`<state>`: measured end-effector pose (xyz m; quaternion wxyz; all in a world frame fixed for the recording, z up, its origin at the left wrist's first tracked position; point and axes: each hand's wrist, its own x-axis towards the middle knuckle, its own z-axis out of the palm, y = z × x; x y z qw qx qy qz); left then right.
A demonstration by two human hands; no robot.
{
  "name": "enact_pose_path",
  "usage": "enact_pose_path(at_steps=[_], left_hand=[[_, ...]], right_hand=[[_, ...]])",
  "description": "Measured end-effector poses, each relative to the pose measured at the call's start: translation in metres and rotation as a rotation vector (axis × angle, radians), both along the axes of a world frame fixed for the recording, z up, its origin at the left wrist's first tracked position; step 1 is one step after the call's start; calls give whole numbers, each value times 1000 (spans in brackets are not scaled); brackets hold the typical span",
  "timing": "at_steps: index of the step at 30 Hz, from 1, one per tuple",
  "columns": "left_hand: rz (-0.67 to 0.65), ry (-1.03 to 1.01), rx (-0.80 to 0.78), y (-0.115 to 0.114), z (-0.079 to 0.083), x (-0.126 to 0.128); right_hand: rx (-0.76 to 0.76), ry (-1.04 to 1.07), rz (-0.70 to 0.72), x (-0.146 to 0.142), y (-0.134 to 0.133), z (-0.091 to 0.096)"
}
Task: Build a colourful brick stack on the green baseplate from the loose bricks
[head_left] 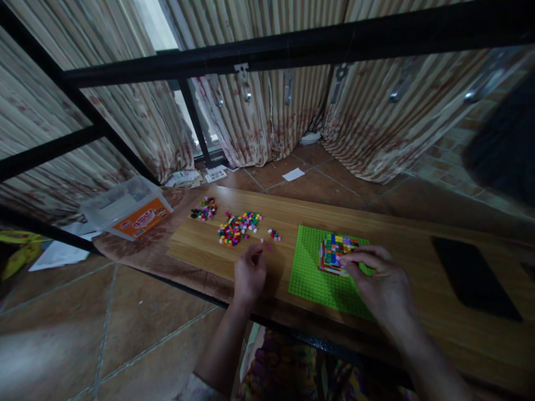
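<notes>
My right hand [387,278] reaches over a green studded baseplate [307,267]. Its thumb and forefinger pinch a small building brick, mostly covered by the fingertips, against the top of a block of multicoloured bricks [332,248]. That block sits on the plate, built up in several layers. My left hand [249,273] hovers at the wooden board's near side, fingers curled into a pinch; whatever they hold, if anything, is hidden. Just beyond it lie a few loose bricks [274,235] and a larger pile of mixed-colour bricks [238,227].
Another small pile of bricks [204,209] lies farther left on the wooden board [200,245]. A clear plastic box with an orange label [142,220] stands at the left end. To the right rests a flat black object [474,278]. A black metal rail [267,53] crosses in front of curtains.
</notes>
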<state>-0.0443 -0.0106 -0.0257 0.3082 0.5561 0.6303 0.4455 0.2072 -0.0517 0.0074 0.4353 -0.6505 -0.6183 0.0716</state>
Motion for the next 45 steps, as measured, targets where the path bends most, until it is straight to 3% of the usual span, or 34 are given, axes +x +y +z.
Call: enact_pose_path(at_steps=[10,14,17,20,24,28,38,42,45], left_hand=[[-39,509,-43,12,6,13],[-61,549,-60,14,10,12],[-44,398,-52,12,11,10],[-64,2,-95,-3,12,16],[-214,-605,-382,-39,19,38],[-291,-922,-656,-66,31,55],[-342,-1084,-813,-74,44,66],[-319,-1017,-764,-74,49,72],[-292,-894,-638,-69,50,73]], right_hand=[[103,-29,3,0,-4,-5],[155,54,-37,-10,-24,1],[140,118,-54,-19,-42,2],[96,157,0,-29,-57,-1],[10,163,96,-44,-68,-3],[-38,133,172,-54,-70,2],[11,151,216,-48,-75,7],[40,158,167,-39,-69,5],[97,136,45,-29,-57,4]])
